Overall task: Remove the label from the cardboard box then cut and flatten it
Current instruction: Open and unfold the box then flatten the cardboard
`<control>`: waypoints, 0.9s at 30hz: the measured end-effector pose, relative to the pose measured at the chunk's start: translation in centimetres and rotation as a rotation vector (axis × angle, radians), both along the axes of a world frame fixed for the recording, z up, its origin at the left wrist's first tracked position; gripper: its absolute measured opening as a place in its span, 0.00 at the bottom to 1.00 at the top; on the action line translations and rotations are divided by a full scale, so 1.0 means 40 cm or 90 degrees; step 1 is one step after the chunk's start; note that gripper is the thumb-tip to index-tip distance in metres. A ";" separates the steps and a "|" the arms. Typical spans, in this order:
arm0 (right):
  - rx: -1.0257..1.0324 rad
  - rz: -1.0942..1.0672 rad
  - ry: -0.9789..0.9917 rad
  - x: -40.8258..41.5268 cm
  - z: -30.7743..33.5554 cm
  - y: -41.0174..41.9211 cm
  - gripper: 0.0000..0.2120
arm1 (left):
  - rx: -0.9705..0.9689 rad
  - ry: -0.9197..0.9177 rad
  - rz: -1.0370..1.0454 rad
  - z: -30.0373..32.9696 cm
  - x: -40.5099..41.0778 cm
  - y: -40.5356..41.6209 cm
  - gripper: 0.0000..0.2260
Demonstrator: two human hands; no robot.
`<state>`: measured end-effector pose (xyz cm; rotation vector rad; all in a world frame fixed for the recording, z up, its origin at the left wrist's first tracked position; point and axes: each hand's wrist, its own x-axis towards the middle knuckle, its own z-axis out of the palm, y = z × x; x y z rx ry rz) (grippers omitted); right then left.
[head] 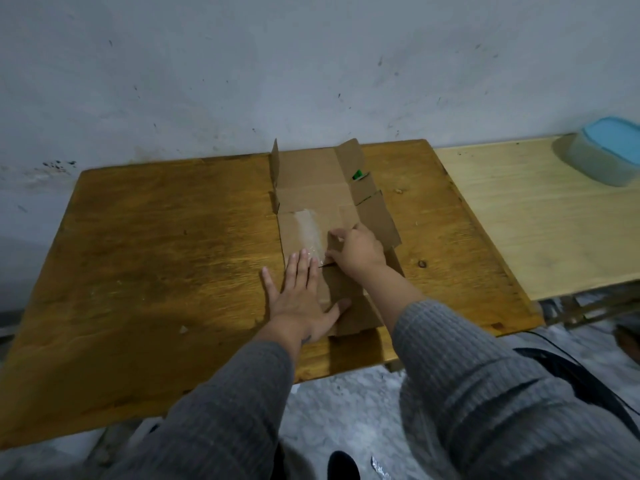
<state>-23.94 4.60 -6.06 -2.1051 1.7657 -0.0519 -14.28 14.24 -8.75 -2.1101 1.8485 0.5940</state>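
You're in a plain utility room or rough workshop. A stained, scuffed wall rises behind your worn wooden surface, bare concrete floor lies below, and a paler bench adjoins

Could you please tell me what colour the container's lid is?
The container's lid is light blue, seen in the head view.

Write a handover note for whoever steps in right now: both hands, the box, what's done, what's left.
Left hand: open, palm flat, pressing the near part of the cardboard box.
Right hand: on the box's middle, fingers curled at a panel edge; whether it pinches anything is unclear.
Box: cut open and spread on the brown wooden table; the far left flap is upright.
Clear tape strip runs along the middle panel. No label visible.
Left: press the raised flaps flat.
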 end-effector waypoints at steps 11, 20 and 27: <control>-0.034 -0.081 0.055 -0.226 0.031 0.036 0.35 | 0.022 -0.008 -0.004 0.021 -0.005 0.002 0.44; 0.063 0.001 -0.129 -0.192 0.010 0.106 0.32 | 0.018 0.008 0.004 0.019 -0.003 0.003 0.43; 0.053 0.166 0.026 -0.142 -0.038 0.113 0.32 | -0.005 0.056 -0.009 0.009 0.018 0.009 0.40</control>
